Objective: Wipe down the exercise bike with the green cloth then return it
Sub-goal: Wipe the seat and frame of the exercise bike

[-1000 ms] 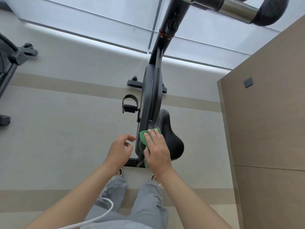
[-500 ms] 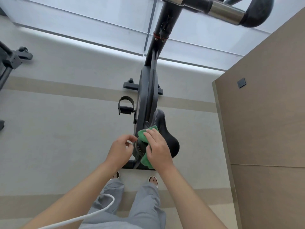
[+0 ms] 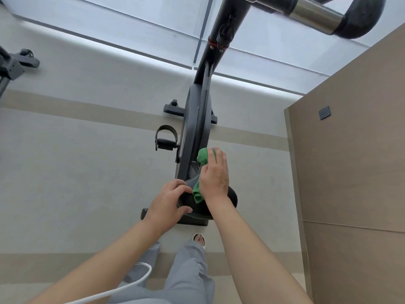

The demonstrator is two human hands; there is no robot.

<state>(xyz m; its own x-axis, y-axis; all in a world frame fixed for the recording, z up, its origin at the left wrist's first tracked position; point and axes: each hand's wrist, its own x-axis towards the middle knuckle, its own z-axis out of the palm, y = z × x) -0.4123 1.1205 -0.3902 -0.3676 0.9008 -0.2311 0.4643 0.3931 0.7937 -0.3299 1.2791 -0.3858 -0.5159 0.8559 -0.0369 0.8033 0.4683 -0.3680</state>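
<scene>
While the person stands just behind the exercise bike [image 3: 195,119], both forearms reach forward and down to its black saddle [image 3: 232,195]. Over the front of the saddle lies the right hand [image 3: 213,176], palm down, fingers stretched flat and close together, pressing the green cloth [image 3: 202,157] onto the saddle's nose; the cloth bunches out ahead of the fingertips and trails back under the palm to the saddle's left half. At the saddle's left rear edge the left hand [image 3: 167,199] has its grip clenched on the saddle, fingers curled over the top and thumb hooked against the rim. A strapped pedal [image 3: 165,137] juts out left of the saddle, and the handlebar [image 3: 328,17] sits far ahead of it
</scene>
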